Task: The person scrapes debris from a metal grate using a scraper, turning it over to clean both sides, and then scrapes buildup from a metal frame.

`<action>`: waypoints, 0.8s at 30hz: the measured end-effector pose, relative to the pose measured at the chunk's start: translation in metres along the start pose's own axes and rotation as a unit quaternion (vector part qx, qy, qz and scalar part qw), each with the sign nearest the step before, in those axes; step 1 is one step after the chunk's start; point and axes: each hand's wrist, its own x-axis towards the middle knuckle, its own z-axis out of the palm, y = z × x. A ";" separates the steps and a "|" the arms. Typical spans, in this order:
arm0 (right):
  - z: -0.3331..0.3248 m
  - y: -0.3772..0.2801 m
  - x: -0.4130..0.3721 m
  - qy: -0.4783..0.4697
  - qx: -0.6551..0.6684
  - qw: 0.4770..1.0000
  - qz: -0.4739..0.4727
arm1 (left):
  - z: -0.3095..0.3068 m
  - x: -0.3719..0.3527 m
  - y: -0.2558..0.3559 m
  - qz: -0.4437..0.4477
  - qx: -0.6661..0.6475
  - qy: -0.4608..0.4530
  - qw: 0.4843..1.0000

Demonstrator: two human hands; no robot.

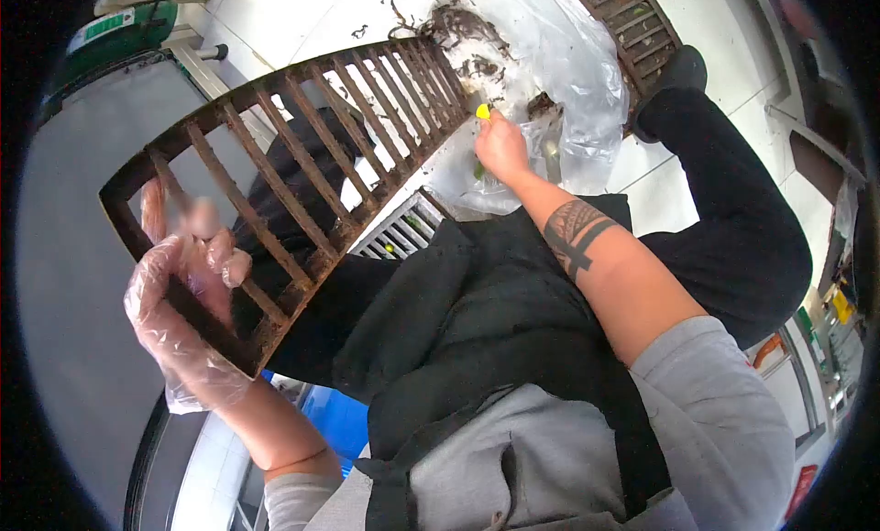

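A long, brown, grimy slatted metal grate [353,227] slants across the view above my lap. My left hand [192,274], in a clear plastic glove, is wrapped around the grate's near left end. By the far right end, my bare right hand [502,149] is closed on a small yellow object [483,112]. Only its yellow part shows, so its kind cannot be made out. Beneath that end, a clear plastic sheet [591,119] is spread on the floor, with clumps of dark, stringy debris [466,29] on it.
Another brown grate [632,27] lies at the upper right, near my shoe [683,70]. A lighter metal grate [412,227] shows below the held one. Grey cabinet panels [82,238] stand at left, and a blue item [335,416] sits low behind my left arm.
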 end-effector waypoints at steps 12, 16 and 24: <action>0.022 0.006 0.013 0.052 0.105 0.993 0.012 | 0.001 0.005 0.006 -0.037 0.055 -0.018 0.998; 0.033 -0.002 0.033 0.106 0.080 0.991 -0.019 | -0.003 0.005 0.006 -0.047 0.059 -0.027 0.997; 0.026 -0.046 0.090 0.100 0.091 0.990 -0.041 | -0.002 0.005 0.008 -0.058 0.071 -0.034 0.995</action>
